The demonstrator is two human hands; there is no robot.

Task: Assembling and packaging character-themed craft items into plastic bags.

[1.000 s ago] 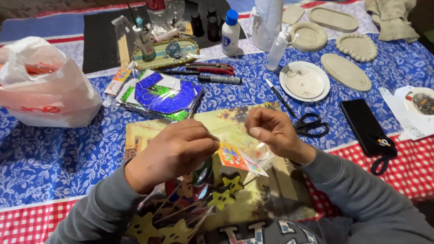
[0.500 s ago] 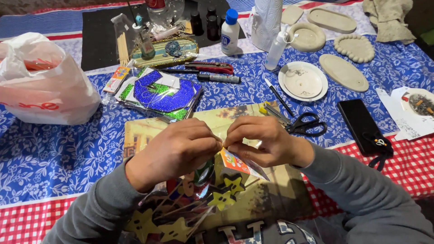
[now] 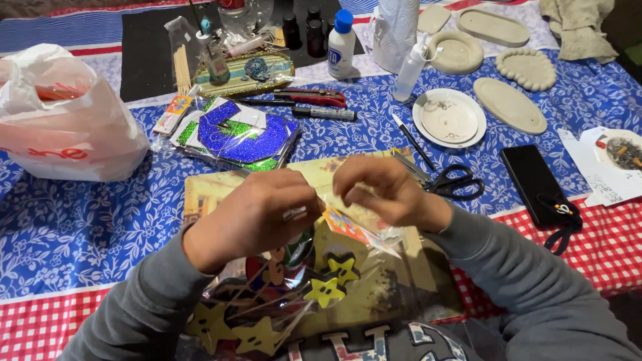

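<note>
**Both hands at the top of a clear packet of star picks**

So both hands are bunched together over the middle of the bench [image 3: 80,241], right above a clear plastic packet [image 3: 301,281] full of yellow foam stars on sticks. The left hand [image 3: 257,217] has its grip pinched together on the top edge of the packet, knuckles up, fingers curled in. The right hand [image 3: 388,194] is just beside it, fingertips closed on the same top edge near the colourful card header [image 3: 344,226]. The two hands are almost touching. Whether the seal is already parted I can't tell, the fingers hide it.

The packet hangs down from the hands toward the person's lap, lying over a printed sheet [image 3: 200,194] on the blue flowered cloth.

My read: this is the opening step, working the top of the bag apart. That takes a firm pinch on each side and a careful pull outward, not a yank, since the stick ends are right behind the film.

Other stuff around: black scissors [image 3: 455,182] just to the right of the hands, a pack of blue and green glitter foam [image 3: 234,130] behind them, a white plastic bag [image 3: 63,113] far left, a white saucer [image 3: 449,117] and a black phone [image 3: 535,177] off to the right.
</note>
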